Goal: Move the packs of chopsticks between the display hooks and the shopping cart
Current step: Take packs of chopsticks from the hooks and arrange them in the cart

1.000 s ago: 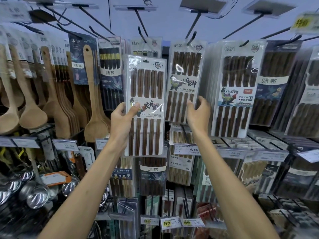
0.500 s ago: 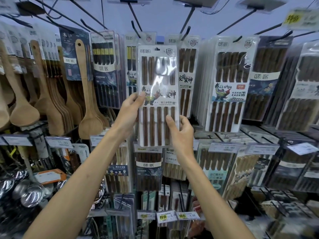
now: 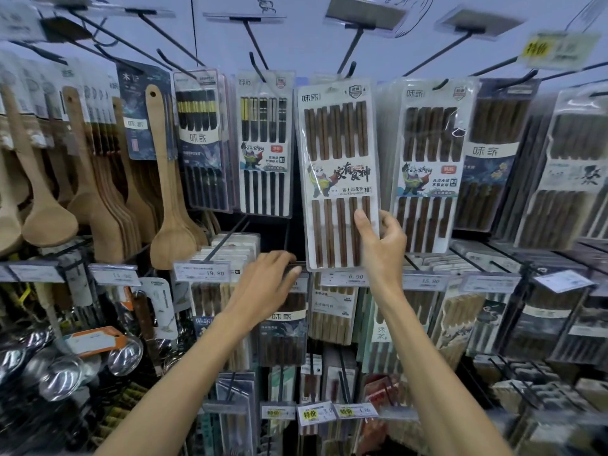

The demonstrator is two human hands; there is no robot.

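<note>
A clear pack of brown wooden chopsticks (image 3: 337, 172) hangs upright in the middle of the display, its top under a black hook (image 3: 351, 69). My right hand (image 3: 381, 245) pinches its lower right corner, thumb across the front. Lower down and to the left, my left hand (image 3: 266, 284) holds nothing, its relaxed fingers just left of the pack's bottom edge, in front of the row below. Further chopstick packs (image 3: 427, 166) hang on hooks to either side. No shopping cart is in view.
Wooden spoons and spatulas (image 3: 164, 192) hang at the left, steel ladles (image 3: 65, 366) below them. Black hook arms with price tags (image 3: 202, 269) jut out of the rack toward me. More rows of packed chopsticks (image 3: 539, 311) fill the lower right.
The pack moved right and up to the hook. My left hand let go of it and dropped to the lower left. My right hand now grips its lower right corner.
</note>
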